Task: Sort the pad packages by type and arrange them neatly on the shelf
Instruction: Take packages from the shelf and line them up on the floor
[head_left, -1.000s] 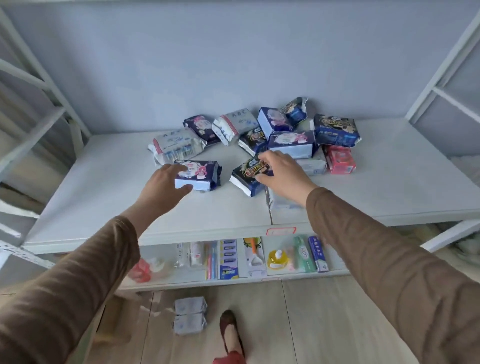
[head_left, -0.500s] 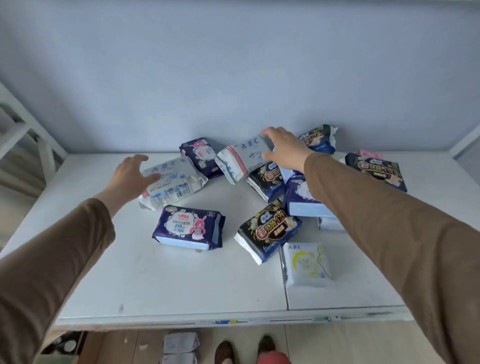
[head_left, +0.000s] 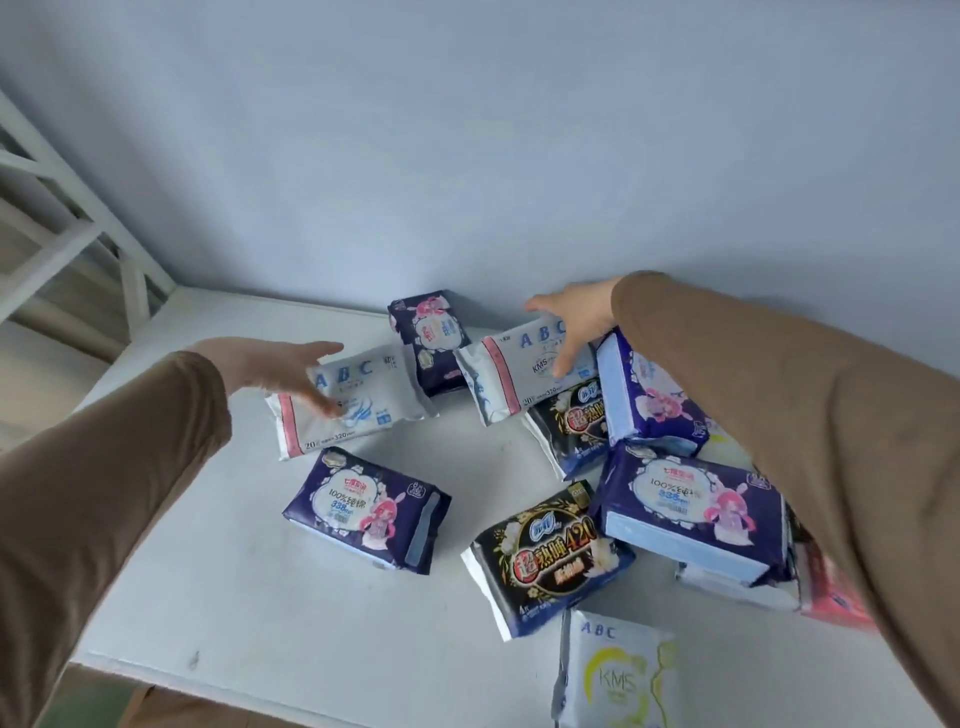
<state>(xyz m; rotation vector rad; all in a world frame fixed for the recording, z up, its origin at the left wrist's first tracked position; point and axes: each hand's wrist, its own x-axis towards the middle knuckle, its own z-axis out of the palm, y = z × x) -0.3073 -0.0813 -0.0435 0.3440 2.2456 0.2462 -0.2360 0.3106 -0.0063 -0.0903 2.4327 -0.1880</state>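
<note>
Pad packages lie jumbled on the white shelf (head_left: 218, 587). My left hand (head_left: 270, 369) is spread over the left end of a white ABC package (head_left: 363, 400), thumb at its far edge and fingers on its face. My right hand (head_left: 574, 317) clasps the right end of a second white ABC package (head_left: 519, 371), which leans on the pile. Purple packages with a pink cartoon figure lie at the back (head_left: 428, 338), front left (head_left: 366, 509) and right (head_left: 691, 514) (head_left: 647, 395). Two black-and-gold packages (head_left: 545, 553) (head_left: 576, 421) and a small white ABC KMS pack (head_left: 615, 675) are there too.
A pale blue wall (head_left: 467, 156) closes the back of the shelf. White frame bars (head_left: 67, 208) stand at the left. A pink package (head_left: 831, 592) peeks out under my right sleeve. The shelf's front edge runs along the bottom left.
My view has moved closer and tilted. My left hand has come down onto the left white ABC package. My right hand stays on the other white ABC package.
</note>
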